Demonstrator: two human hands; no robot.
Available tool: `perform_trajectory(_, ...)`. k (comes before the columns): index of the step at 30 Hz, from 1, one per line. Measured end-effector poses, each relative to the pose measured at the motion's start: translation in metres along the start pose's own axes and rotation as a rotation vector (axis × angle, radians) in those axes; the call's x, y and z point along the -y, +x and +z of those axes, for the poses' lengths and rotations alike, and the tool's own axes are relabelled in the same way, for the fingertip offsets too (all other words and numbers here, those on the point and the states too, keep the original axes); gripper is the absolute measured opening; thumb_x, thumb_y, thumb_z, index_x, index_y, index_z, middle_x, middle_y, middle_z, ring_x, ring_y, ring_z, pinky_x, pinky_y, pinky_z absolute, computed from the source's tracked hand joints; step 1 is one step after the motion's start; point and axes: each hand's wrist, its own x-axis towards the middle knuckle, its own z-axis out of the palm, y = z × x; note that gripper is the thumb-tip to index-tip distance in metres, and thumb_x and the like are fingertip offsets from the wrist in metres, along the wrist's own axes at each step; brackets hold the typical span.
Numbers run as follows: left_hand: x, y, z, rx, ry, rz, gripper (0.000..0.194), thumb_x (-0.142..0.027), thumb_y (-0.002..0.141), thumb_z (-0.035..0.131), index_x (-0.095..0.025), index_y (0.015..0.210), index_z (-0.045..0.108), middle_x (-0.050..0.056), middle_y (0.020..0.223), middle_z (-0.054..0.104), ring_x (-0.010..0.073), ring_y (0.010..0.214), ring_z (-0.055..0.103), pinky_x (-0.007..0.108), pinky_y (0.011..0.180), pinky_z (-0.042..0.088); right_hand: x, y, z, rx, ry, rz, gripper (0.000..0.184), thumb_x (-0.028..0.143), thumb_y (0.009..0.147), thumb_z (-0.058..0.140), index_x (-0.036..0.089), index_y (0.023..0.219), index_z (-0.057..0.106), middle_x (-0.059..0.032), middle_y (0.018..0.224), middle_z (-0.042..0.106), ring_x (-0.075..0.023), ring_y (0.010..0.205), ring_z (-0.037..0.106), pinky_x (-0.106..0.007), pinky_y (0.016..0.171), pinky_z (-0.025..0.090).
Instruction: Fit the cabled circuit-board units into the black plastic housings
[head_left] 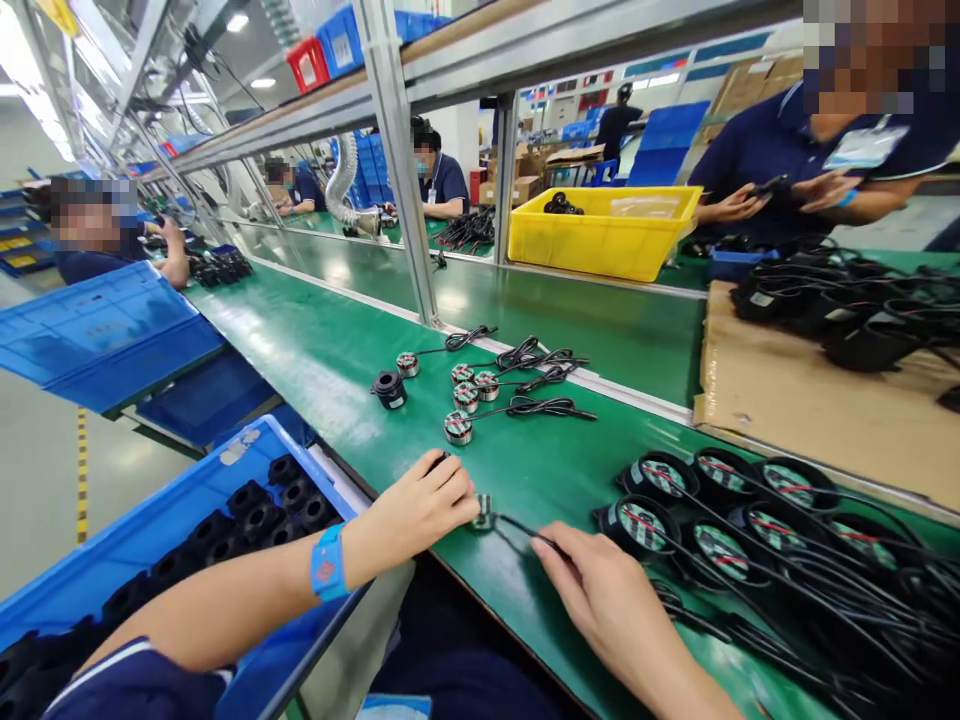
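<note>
My left hand (427, 500) is closed at the near edge of the green bench, and a bit of a black part (440, 460) shows at its fingers; most of that part is hidden. Against its fingertips is a small motor stator (484, 513) with a green circuit board. A black cable (517, 525) runs from this stator to my right hand (600, 590), whose thumb and fingers pinch it. Beyond my hands lie several wired stators (458, 427) with coiled cables, and a black ring-shaped housing (388, 390) stands beside them.
At my left, a blue crate (255, 450) holds many black housings. Round black casings (645, 527) with boards and cables crowd the right. Behind are a metal post (409, 200), a yellow bin (592, 250) and cardboard (810, 430). Across the bench a co-worker (787, 170) handles a black part.
</note>
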Motion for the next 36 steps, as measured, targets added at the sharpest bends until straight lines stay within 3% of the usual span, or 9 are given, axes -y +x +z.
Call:
perform_trajectory(3,0.003,0.003,0.003,-0.040,-0.079,0.021,0.008,-0.015,0.100,0.052,-0.019,0.102,0.059,0.007,0.102,0.063,0.0226,0.106,0.061,0.042,0.101,0.051,-0.001,0.000,-0.006,-0.001,0.005,0.002,0.034,0.039,0.106,0.040,0.024,0.088,0.064,0.0003,0.078,0.069,-0.0168,0.068,0.065,-0.028,0.067,0.044)
perform_trajectory(7,0.019,-0.005,0.017,-0.199,-0.275,-0.191,0.020,-0.009,0.099,0.050,-0.017,0.115,0.058,0.013,0.115,0.060,0.0259,0.117,0.058,0.045,0.102,0.053,-0.001,-0.003,-0.021,-0.019,0.105,0.070,0.040,0.045,0.105,0.040,0.023,0.078,0.059,0.0036,0.062,0.057,-0.0129,0.055,0.054,-0.024,0.055,0.038)
perform_trajectory(14,0.034,-0.030,0.048,-0.295,-0.492,-0.304,0.054,-0.001,0.075,0.064,-0.020,0.124,0.050,0.012,0.125,0.055,0.0256,0.118,0.060,0.042,0.099,0.058,-0.002,-0.009,-0.037,-0.006,0.316,0.211,0.043,0.052,0.101,0.045,0.021,0.073,0.057,0.0047,0.060,0.041,-0.0113,0.055,0.038,-0.024,0.052,0.031)
perform_trajectory(19,0.045,-0.044,0.055,-0.391,-0.563,-0.466,0.056,-0.003,0.077,0.064,-0.020,0.126,0.045,0.014,0.125,0.052,0.0280,0.118,0.060,0.049,0.099,0.056,-0.008,-0.011,-0.046,-0.064,0.338,0.300,0.046,0.057,0.097,0.047,0.021,0.069,0.052,0.0048,0.060,0.035,-0.0110,0.054,0.035,-0.024,0.052,0.030)
perform_trajectory(25,0.050,-0.040,0.056,-0.364,-0.657,-0.606,0.058,-0.037,0.081,0.079,-0.020,0.127,0.047,0.012,0.126,0.056,0.0288,0.125,0.056,0.047,0.105,0.051,-0.010,-0.008,-0.048,-0.105,0.365,0.326,0.042,0.056,0.098,0.047,0.022,0.079,0.061,0.0037,0.062,0.047,-0.0119,0.054,0.041,-0.023,0.051,0.036)
perform_trajectory(29,0.045,-0.043,0.061,-0.372,-0.611,-0.762,0.068,-0.054,0.081,0.078,-0.019,0.131,0.049,0.016,0.129,0.056,0.0361,0.125,0.055,0.060,0.106,0.046,-0.013,-0.003,-0.042,-0.060,0.369,0.250,0.041,0.054,0.099,0.046,0.022,0.083,0.065,0.0009,0.070,0.060,-0.0137,0.061,0.054,-0.022,0.056,0.044)
perform_trajectory(31,0.036,-0.039,0.058,-0.440,-0.574,-0.710,0.083,-0.055,0.079,0.080,-0.020,0.144,0.041,0.019,0.139,0.051,0.0386,0.133,0.049,0.062,0.112,0.040,-0.011,-0.001,-0.040,-0.031,0.341,0.233,0.044,0.055,0.100,0.045,0.021,0.080,0.064,0.0006,0.070,0.061,-0.0141,0.063,0.056,-0.022,0.057,0.045)
perform_trajectory(33,0.026,-0.024,0.053,-0.443,-0.629,-0.505,0.085,-0.045,0.086,0.075,-0.023,0.154,0.028,0.018,0.147,0.049,0.0343,0.138,0.048,0.055,0.116,0.040,-0.008,0.000,-0.038,-0.007,0.279,0.234,0.047,0.058,0.100,0.045,0.021,0.077,0.063,0.0013,0.065,0.058,-0.0136,0.059,0.054,-0.022,0.054,0.044)
perform_trajectory(36,0.018,0.012,0.051,-0.260,-0.834,-0.260,0.096,-0.027,0.087,0.069,-0.016,0.161,0.009,0.022,0.162,0.032,0.0334,0.150,0.034,0.049,0.120,0.038,-0.009,-0.001,-0.039,0.005,0.112,0.292,0.047,0.064,0.098,0.044,0.023,0.091,0.067,0.0033,0.059,0.057,-0.0140,0.051,0.055,-0.025,0.051,0.043)
